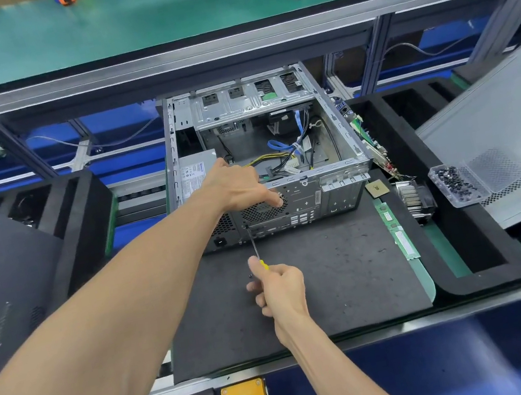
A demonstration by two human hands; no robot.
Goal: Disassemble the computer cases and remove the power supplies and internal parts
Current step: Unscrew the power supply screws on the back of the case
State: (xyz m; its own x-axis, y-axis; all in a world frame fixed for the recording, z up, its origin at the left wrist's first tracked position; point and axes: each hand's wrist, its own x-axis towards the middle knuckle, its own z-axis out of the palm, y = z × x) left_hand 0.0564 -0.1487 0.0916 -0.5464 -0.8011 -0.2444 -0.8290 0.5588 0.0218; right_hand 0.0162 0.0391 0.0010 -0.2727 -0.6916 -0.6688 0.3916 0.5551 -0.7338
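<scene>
Left hand [236, 186] braces stiff steel case [266, 161], fingers flat; right hand [280, 286] grasps screwdriver [255, 247]. Power supply [197, 173] likely heavy; lift by its body.

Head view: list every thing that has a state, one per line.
Computer case: side open, lying on the mat.
Power supply: inside the case.
Screwdriver: tip on the rear panel.
Left hand: resting on the case.
Right hand: gripping the screwdriver.
Screw box: open, holding screws.
</scene>
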